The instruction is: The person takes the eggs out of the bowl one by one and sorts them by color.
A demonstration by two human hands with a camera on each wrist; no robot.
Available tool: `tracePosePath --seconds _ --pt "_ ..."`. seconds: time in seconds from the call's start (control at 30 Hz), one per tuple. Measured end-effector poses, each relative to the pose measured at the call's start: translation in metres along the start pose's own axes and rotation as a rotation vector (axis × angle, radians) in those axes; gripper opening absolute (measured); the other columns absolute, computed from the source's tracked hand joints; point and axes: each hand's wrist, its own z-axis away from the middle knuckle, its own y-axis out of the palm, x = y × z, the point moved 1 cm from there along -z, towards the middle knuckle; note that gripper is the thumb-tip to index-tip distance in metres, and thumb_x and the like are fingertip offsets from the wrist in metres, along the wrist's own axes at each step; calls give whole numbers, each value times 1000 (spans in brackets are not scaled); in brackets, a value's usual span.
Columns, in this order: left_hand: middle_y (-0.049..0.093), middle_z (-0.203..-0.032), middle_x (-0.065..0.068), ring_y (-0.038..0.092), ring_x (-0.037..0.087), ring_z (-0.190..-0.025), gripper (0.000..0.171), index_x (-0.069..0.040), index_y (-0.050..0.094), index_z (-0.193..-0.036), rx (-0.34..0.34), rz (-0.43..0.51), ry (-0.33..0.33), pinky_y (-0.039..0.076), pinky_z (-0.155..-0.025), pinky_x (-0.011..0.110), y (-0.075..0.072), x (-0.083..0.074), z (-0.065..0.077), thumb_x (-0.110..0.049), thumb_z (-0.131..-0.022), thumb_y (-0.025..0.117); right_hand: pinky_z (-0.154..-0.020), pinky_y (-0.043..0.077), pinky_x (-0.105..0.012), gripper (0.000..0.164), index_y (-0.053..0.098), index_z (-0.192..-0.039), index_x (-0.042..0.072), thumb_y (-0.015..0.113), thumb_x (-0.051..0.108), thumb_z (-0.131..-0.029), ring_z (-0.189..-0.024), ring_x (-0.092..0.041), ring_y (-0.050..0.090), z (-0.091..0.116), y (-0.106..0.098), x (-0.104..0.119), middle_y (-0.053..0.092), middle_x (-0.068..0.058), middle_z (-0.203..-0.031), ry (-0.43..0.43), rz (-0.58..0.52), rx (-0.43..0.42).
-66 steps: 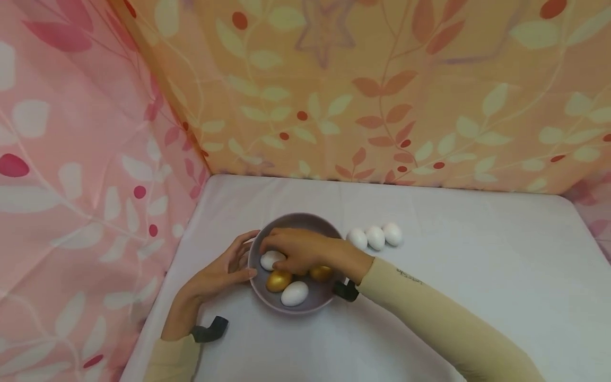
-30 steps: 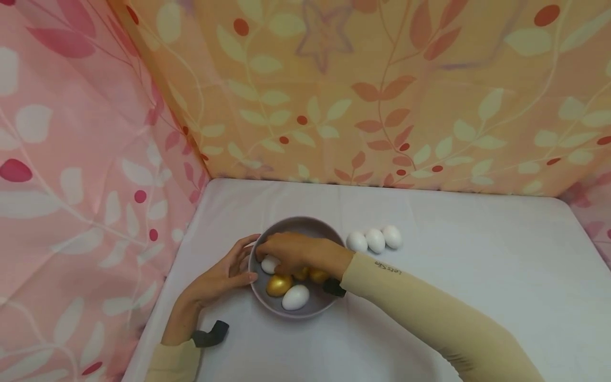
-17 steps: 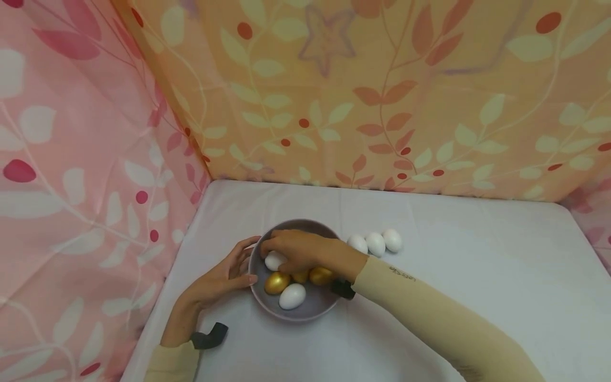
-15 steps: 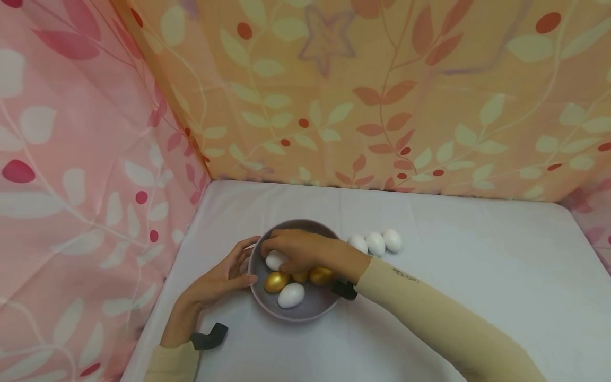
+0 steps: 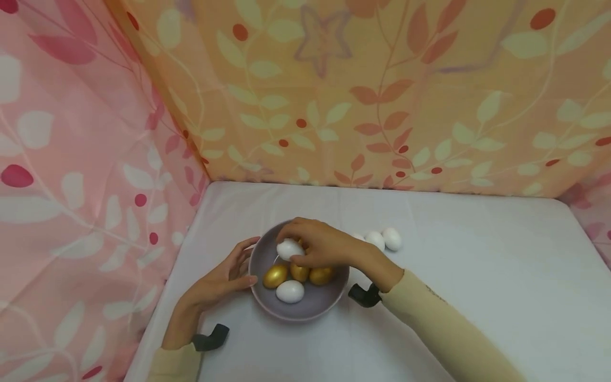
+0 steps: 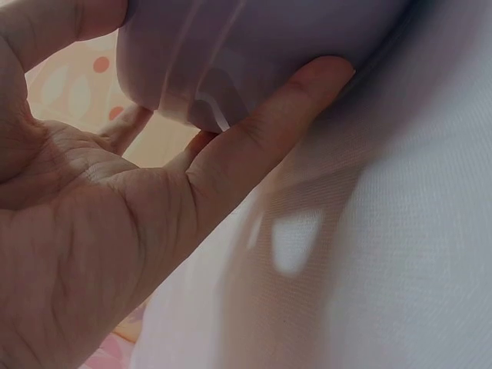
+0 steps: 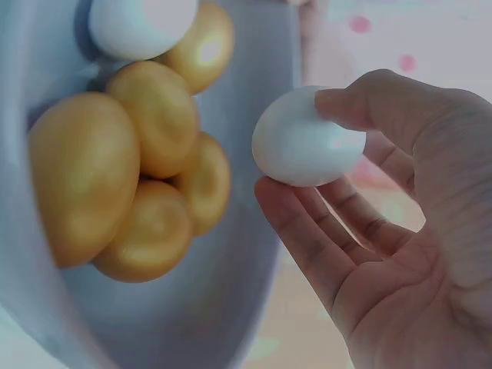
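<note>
In the head view a grey-purple bowl (image 5: 312, 307) stands on the white-covered table, holding several golden eggs (image 5: 276, 276) and one white egg (image 5: 290, 292). Above its far inner part my right hand (image 5: 324, 243) pinches another white egg (image 5: 289, 249) between thumb and fingers. The right wrist view shows that held egg (image 7: 296, 146) lifted clear of the golden eggs (image 7: 84, 181). My left hand (image 5: 217, 278) rests its spread, fairly straight fingers against the bowl's left side. The left wrist view shows those fingers (image 6: 261, 138) touching the outer wall (image 6: 261, 54).
Right of the bowl, white eggs (image 5: 392, 239) lie in a row on the tabletop (image 5: 477, 254), partly behind my right wrist. Leaf-patterned cloth walls rise at the back (image 5: 305, 106) and left (image 5: 86, 159). A black strap piece (image 5: 364, 295) sits at my right wrist.
My right hand has risen from the bowl's left inside and moved right, lifting the white egg with it. The white egg near the front has shifted slightly. My left hand stays at the bowl.
</note>
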Motion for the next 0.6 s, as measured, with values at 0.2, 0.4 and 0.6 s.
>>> tracePosePath --seconds 0.2,0.4,0.6 --pt "22 -164 10 19 40 -154 82 -33 15 -158 -21 -1 6 49 -102 28 0 1 1 -5 -96 63 -90 57 -27 37 61 -125 19 73 15 -91 -111 -11 62 24 -1 -3 61 5 -121 -8 -213 -106" --pt "20 -165 12 17 42 -154 83 -31 14 -158 -13 -5 9 48 -103 31 -2 3 1 -4 -96 63 -92 57 -35 39 59 -126 22 75 19 -91 -113 -10 61 43 3 -8 61 8 -122 -3 -261 -199" --pt "21 -165 10 20 41 -153 83 -33 14 -158 -8 6 9 49 -102 37 1 4 1 -4 -97 61 -95 56 -35 40 59 -123 28 78 21 -89 -112 -10 61 66 5 -18 62 10 -121 61 -272 -336"
